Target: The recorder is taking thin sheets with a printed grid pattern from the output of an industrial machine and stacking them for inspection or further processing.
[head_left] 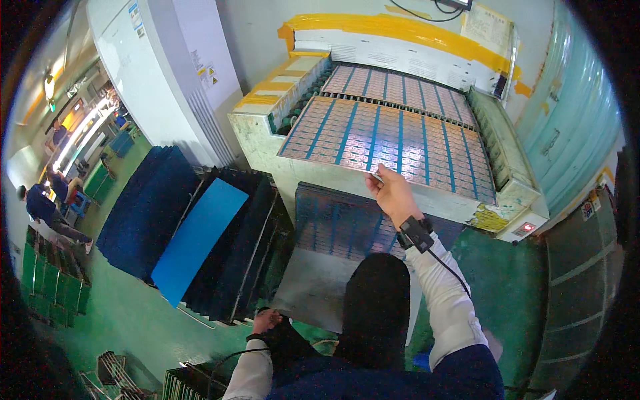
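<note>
My right hand (392, 192) pinches the near edge of a large copper-coloured circuit board panel (380, 137) with blue stripes, its thumb and forefinger closed at the rim. That panel lies tilted over the near end of a roller conveyor machine (257, 127). Behind it, a second striped panel (400, 87) rests on the rollers. Low on the left, my left hand (268, 321) is beside my knee, close to the lower corner of a grey sheet (310, 283); its fingers are dim and partly hidden. Darker striped panels (340, 217) stand stacked just below the conveyor's end.
Left of the stack is a rack of dark blue sheets (147, 207), with a bright blue board (200, 237) leaning across it. A tall white cabinet (160, 73) rises behind. At right stands a grey panelled unit (580, 287). Other people (50, 203) sit far left.
</note>
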{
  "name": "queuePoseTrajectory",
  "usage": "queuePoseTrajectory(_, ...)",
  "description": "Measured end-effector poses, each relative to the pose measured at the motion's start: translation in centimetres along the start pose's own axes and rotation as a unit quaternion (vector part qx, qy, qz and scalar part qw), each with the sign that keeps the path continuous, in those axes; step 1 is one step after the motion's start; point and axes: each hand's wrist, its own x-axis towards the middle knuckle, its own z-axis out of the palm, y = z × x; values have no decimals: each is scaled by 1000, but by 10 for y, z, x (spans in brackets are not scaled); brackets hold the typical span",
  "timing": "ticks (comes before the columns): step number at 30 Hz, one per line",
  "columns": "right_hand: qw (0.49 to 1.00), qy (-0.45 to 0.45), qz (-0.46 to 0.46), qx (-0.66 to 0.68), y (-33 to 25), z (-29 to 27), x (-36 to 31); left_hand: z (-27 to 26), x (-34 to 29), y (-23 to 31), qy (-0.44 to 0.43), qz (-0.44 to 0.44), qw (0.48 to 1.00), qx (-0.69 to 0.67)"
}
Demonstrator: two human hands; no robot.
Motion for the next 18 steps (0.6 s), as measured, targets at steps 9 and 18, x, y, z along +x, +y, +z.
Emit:
queuePoseTrajectory(9,999,-33,-10,19,-5,-12,12,6,-3,-1,9,194,851,488)
queuePoseTrajectory(18,970,-93,-56,-216,-10,-93,-8,-8,19,54,-84,366,656,654)
